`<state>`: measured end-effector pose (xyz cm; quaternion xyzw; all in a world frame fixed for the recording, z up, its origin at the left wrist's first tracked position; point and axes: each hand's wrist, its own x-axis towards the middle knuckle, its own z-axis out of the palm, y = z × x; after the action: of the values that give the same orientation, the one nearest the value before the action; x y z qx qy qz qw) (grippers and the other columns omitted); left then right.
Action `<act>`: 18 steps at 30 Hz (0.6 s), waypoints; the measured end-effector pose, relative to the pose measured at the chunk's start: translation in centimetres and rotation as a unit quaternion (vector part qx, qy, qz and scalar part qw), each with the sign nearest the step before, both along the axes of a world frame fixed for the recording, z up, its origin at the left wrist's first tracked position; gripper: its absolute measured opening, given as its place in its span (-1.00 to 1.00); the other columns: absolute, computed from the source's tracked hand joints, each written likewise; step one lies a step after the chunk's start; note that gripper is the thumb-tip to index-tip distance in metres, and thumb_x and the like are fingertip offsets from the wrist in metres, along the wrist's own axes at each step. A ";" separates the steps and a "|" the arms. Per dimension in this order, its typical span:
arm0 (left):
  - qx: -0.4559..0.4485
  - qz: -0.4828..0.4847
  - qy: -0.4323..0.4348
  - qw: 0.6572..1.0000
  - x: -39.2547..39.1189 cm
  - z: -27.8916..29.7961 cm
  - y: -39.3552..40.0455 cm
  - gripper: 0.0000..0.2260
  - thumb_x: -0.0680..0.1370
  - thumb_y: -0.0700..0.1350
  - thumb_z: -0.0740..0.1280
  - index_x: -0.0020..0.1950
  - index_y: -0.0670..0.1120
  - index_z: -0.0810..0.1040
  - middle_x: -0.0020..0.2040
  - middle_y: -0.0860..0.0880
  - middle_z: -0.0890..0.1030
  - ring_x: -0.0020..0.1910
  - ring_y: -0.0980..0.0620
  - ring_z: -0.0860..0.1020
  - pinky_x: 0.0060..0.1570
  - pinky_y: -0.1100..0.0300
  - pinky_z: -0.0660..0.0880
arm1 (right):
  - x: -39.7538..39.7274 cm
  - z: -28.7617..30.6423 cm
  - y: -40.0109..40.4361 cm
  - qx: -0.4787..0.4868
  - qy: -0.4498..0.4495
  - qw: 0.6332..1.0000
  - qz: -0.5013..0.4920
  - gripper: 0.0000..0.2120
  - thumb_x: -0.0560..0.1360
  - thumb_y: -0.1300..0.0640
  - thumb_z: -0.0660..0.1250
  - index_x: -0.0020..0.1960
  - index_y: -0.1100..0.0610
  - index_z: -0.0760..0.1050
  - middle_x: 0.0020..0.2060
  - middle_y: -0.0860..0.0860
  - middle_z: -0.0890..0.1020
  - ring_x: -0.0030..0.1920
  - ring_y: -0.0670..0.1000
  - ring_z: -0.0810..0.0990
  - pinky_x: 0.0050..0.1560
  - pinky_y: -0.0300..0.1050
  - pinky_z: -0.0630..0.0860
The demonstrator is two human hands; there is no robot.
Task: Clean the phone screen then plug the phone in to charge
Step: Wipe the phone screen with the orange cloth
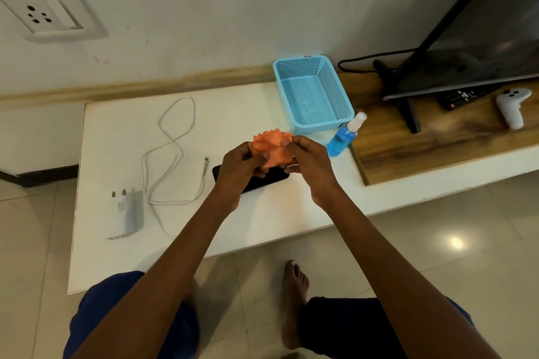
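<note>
Both knees sit at the bottom, with a bare foot (295, 294) on the tiles. High on the left wall is the socket (43, 13); below it on the white table (116, 131) lie the charger (123, 214) and its looped cable (172, 143), the free plug end just beside the phone (271, 179). The left hand (239, 167) and right hand (306, 160) both pinch a bunched orange cloth (272, 147) above the phone, fingers curled into it. To the right stand a blue basket (312, 93) and a spray bottle (344, 137). Judging the step as readying the cloth, it would do best folded into a flat pad, with one hand steadying the phone while wiping
</note>
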<state>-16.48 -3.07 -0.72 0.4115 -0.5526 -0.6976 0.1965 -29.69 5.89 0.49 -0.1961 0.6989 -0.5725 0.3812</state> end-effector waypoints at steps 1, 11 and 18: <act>0.002 -0.006 0.007 1.000 0.0 0.0 -0.1 -0.78 0.59 -0.23 0.33 0.22 -0.23 0.56 0.08 -0.25 0.64 -0.05 -0.13 0.61 0.02 0.00 0.59 | -0.1 -0.1 0.0 0.006 0.018 1.000 0.003 -0.94 0.53 -0.03 0.39 -0.07 -0.11 0.64 -0.19 -0.03 0.72 -0.15 0.01 0.69 -0.10 -0.04 0.68; -0.041 0.079 0.060 0.994 -2.3 0.3 -0.5 -0.83 0.61 -0.16 0.29 0.16 -0.03 0.60 -0.01 0.00 0.67 -0.16 0.09 0.64 -0.09 0.20 0.57 | -2.7 4.8 0.8 0.001 0.245 0.969 -0.030 -0.80 0.56 -0.02 0.37 0.05 0.11 0.61 -0.06 -0.10 0.69 -0.02 -0.15 0.64 -0.04 -0.13 0.61; -0.213 -0.017 -0.045 0.976 -4.8 -0.6 0.4 -0.65 0.62 -0.11 0.31 0.41 -0.03 0.46 0.36 0.04 0.52 0.19 0.13 0.52 0.00 0.50 0.36 | -10.3 9.6 -3.4 0.196 0.437 0.877 0.032 -0.74 0.58 0.02 0.28 0.15 0.12 0.62 -0.10 0.07 0.69 -0.15 0.04 0.62 -0.18 -0.15 0.51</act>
<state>-21.30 -2.66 -1.34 0.3816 -0.7037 -0.5478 0.2432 -39.97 2.45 10.07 -0.3698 0.8857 -0.2675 0.0851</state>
